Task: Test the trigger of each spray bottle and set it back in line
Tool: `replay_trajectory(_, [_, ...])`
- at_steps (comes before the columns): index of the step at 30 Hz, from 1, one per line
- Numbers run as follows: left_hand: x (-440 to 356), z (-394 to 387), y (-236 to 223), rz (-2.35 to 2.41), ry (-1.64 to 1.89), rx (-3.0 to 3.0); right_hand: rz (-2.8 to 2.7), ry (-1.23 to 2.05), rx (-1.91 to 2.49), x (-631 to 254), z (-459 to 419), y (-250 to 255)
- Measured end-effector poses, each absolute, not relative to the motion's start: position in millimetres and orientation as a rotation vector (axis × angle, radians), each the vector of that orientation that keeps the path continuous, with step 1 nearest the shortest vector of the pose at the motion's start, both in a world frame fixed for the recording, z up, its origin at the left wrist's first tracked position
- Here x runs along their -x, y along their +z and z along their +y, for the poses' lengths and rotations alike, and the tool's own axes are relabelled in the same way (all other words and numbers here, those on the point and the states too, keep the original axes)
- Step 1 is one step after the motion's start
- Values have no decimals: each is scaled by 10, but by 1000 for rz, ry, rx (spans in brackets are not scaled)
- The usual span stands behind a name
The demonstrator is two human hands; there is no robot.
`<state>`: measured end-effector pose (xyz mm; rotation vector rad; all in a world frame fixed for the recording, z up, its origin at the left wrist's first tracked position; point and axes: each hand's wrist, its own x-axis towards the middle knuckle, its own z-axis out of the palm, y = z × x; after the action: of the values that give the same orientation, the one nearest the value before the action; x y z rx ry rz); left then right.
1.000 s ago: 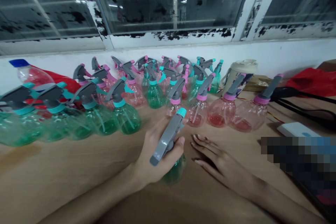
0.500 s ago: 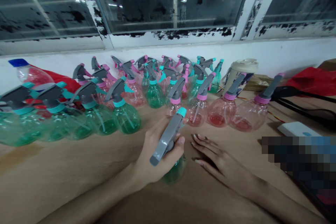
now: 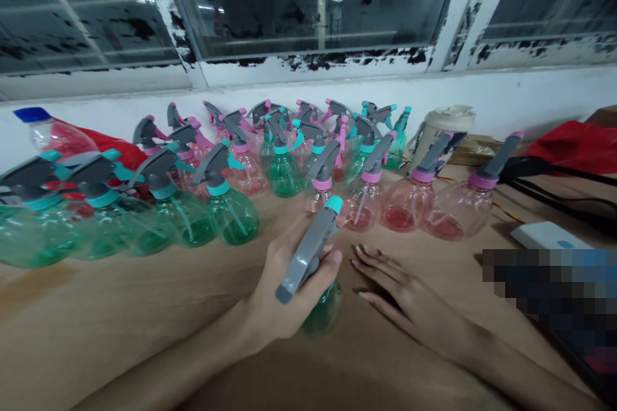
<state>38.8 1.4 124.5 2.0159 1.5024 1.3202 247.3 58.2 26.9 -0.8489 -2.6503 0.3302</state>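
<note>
My left hand (image 3: 282, 289) grips a green spray bottle (image 3: 322, 311) around its neck, under the grey trigger head (image 3: 308, 249) with a teal nozzle tip. The bottle stands on the wooden table (image 3: 120, 314). My right hand (image 3: 405, 298) lies flat on the table just right of the bottle, fingers spread and holding nothing. Behind them stand several green spray bottles (image 3: 231, 212) at left and pink ones (image 3: 409, 202) at right, with more of both colours in rows toward the wall.
A beige lidded jug (image 3: 446, 128) stands at the back right. A red bag (image 3: 573, 148) and black straps (image 3: 554, 189) lie at far right, beside a white box (image 3: 547, 234). A blue-capped clear bottle (image 3: 53, 135) lies at far left.
</note>
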Motion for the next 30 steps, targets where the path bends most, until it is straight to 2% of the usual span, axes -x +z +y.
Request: replay_trajectory(30, [-364,47,1244,1497,1303,-2139,-2601,375,817,-2472,580,276])
